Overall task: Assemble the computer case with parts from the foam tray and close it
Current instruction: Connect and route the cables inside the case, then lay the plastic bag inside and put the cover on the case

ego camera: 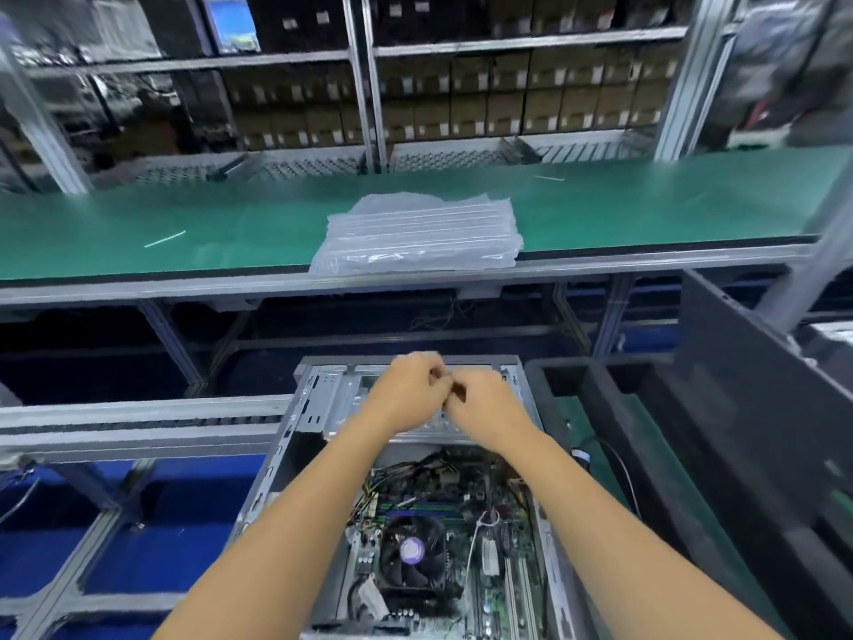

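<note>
A long green-topped bench (pixel 646 210) crosses the middle of the frame, with a stack of clear plastic bags (pixel 415 237) at its near edge. Behind it, metal-framed shelves (pixel 364 85) hold rows of brown cartons (pixel 507 108). Lower left shows a blue floor (pixel 194 510) beneath aluminium rails (pixel 138 422).

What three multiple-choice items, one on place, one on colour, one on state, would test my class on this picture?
1. Where do both hands meet?
A over the far end of the case
B on the green bench
C in the tray

2. What colour is the bench mat?
A red
B green
C white

3. How is the computer case?
A closed
B open
C wrapped

Key: 1A, left hand and right hand work above the drive cage; 2B, bench mat is green; 3B, computer case shows its board and fan.
</note>
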A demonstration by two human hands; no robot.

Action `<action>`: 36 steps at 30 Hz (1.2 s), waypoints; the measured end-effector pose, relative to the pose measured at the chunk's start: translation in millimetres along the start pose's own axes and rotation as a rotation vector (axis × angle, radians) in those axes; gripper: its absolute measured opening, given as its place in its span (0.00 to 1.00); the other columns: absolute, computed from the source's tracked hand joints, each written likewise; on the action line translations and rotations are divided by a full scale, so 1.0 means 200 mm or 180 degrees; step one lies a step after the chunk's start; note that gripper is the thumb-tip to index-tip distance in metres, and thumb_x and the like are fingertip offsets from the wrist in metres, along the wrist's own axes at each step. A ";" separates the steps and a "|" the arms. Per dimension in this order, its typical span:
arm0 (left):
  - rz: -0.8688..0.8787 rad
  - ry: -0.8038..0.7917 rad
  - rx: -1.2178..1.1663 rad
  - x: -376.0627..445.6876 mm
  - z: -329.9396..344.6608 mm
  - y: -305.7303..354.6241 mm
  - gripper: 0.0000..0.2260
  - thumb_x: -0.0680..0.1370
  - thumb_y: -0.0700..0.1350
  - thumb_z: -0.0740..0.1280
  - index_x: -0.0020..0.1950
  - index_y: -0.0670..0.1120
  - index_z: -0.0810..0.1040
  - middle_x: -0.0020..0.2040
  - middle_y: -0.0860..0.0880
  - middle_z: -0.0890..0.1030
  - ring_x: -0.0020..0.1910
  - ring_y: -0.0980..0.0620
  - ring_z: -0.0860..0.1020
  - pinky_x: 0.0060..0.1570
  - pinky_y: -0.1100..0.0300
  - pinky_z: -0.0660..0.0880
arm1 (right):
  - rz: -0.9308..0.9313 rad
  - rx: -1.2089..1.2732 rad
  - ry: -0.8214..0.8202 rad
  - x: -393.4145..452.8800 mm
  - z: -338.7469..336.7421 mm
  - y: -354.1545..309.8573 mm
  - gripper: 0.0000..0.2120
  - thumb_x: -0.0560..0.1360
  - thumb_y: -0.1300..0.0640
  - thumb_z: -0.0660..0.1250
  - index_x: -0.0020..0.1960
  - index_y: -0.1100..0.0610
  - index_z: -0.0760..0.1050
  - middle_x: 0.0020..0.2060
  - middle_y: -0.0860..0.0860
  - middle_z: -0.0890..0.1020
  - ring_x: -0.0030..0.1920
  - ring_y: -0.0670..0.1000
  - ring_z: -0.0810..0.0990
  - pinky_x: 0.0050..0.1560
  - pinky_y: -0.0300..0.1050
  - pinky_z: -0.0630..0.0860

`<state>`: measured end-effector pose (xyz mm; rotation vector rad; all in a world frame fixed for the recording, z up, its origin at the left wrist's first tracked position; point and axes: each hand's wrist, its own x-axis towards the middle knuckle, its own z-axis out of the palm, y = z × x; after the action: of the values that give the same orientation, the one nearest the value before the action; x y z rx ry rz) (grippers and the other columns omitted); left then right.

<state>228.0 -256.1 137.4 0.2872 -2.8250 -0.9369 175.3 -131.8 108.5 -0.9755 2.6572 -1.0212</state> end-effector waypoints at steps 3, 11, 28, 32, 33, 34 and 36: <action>-0.0170 0.0364 -0.0168 0.06 -0.03 -0.01 0.07 0.76 0.46 0.64 0.39 0.47 0.77 0.37 0.51 0.80 0.38 0.50 0.77 0.37 0.57 0.75 | -0.0062 -0.0047 -0.0036 0.10 -0.05 -0.07 0.11 0.74 0.62 0.62 0.34 0.55 0.66 0.32 0.50 0.73 0.33 0.53 0.70 0.33 0.48 0.66; -0.0255 0.0653 -0.0366 0.39 -0.15 -0.19 0.07 0.77 0.45 0.60 0.40 0.47 0.72 0.33 0.51 0.77 0.32 0.51 0.73 0.33 0.56 0.71 | -0.0153 -0.0486 -0.0008 0.53 -0.01 -0.17 0.12 0.75 0.63 0.61 0.36 0.51 0.65 0.41 0.50 0.73 0.39 0.53 0.73 0.36 0.45 0.69; 0.0189 0.0630 0.0501 1.01 -0.31 -0.50 0.10 0.75 0.36 0.62 0.56 0.43 0.73 0.57 0.47 0.71 0.51 0.50 0.71 0.48 0.52 0.74 | -0.0130 -0.2370 -0.0390 1.29 -0.05 -0.17 0.20 0.78 0.54 0.63 0.68 0.56 0.73 0.80 0.56 0.47 0.79 0.56 0.45 0.76 0.59 0.48; 0.0299 0.0821 0.0708 1.00 -0.31 -0.48 0.21 0.70 0.36 0.65 0.62 0.44 0.69 0.60 0.47 0.70 0.55 0.49 0.69 0.50 0.55 0.72 | -0.0321 -0.2170 -0.0070 1.25 -0.07 -0.21 0.13 0.77 0.58 0.64 0.60 0.57 0.77 0.73 0.55 0.65 0.73 0.55 0.63 0.73 0.55 0.52; 0.0293 0.0967 0.0968 0.99 -0.32 -0.48 0.26 0.68 0.37 0.67 0.65 0.45 0.66 0.62 0.48 0.69 0.58 0.49 0.67 0.53 0.57 0.69 | -0.0397 -0.2090 0.0058 1.23 -0.08 -0.23 0.09 0.76 0.61 0.63 0.54 0.57 0.77 0.67 0.54 0.70 0.68 0.55 0.68 0.71 0.53 0.54; 0.0284 0.1110 0.1271 0.99 -0.33 -0.47 0.30 0.67 0.39 0.69 0.67 0.47 0.64 0.63 0.49 0.68 0.60 0.48 0.66 0.55 0.57 0.66 | -0.0500 -0.2022 0.0186 1.22 -0.09 -0.24 0.06 0.75 0.63 0.63 0.49 0.57 0.76 0.61 0.53 0.73 0.63 0.54 0.72 0.70 0.52 0.56; 0.0309 0.1213 0.1720 0.97 -0.34 -0.45 0.35 0.66 0.44 0.72 0.70 0.49 0.60 0.66 0.51 0.66 0.64 0.49 0.63 0.59 0.55 0.61 | -0.0733 -0.1917 0.0331 1.17 -0.11 -0.29 0.07 0.73 0.67 0.62 0.46 0.57 0.76 0.52 0.52 0.75 0.54 0.54 0.74 0.66 0.49 0.59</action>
<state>64.6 -410.4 152.8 0.3400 -2.6401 -0.0653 15.4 -295.0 185.7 -1.3871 3.0632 -0.2857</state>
